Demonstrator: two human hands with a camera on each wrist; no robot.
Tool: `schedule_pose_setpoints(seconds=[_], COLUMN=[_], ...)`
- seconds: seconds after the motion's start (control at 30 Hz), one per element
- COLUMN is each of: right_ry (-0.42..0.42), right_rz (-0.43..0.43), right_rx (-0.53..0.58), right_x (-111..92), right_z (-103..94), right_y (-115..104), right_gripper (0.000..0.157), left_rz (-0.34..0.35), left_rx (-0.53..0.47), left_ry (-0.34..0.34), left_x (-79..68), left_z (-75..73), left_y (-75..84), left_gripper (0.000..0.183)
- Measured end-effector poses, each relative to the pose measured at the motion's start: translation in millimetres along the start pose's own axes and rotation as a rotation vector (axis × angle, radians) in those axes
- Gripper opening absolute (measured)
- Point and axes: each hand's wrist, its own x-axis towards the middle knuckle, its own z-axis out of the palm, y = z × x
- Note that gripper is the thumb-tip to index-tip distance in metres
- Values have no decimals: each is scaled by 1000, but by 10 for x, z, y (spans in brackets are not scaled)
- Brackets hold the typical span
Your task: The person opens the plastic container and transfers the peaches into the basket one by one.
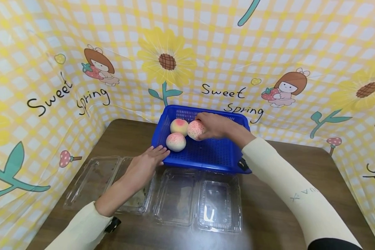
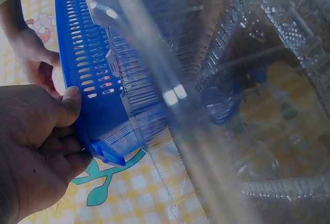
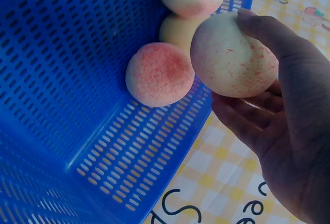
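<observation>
My right hand (image 1: pixel 217 125) grips a pale peach with pink speckles (image 3: pixel 234 56), thumb on one side and fingers on the other, over the blue basket (image 1: pixel 203 165). Beside it in the basket are a yellowish peach with a pink top (image 1: pixel 178 127) and a white-and-pink peach (image 1: pixel 176 142). The right wrist view shows a further peach among them, a reddish one (image 3: pixel 161 74), which the right hand seems to hide in the head view. My left hand (image 1: pixel 143 163) holds the basket's front left corner, its thumb against the outer wall in the left wrist view.
Two open clear plastic clamshell boxes stand on the brown table (image 1: pixel 278 208) in front of the basket, a left box (image 1: pixel 92 180) partly under my left forearm and a right box (image 1: pixel 176 201). A yellow checked cloth (image 1: pixel 187 38) hangs behind and at both sides.
</observation>
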Motion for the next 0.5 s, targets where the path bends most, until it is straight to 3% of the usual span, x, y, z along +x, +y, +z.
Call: schedule_pose_setpoints(seconds=[0.27, 0.5], right_ry=[-51, -154], right_rz=[-82, -64], right_rx=[41, 36], right_x=[145, 209], right_z=[43, 138], right_y=[126, 165], right_gripper=[61, 67], left_rz=[-8, -24], left_rx=[-4, -4], left_ry=[-7, -19], left_x=[15, 11], left_z=[18, 23], left_y=[4, -4], left_gripper=[40, 41])
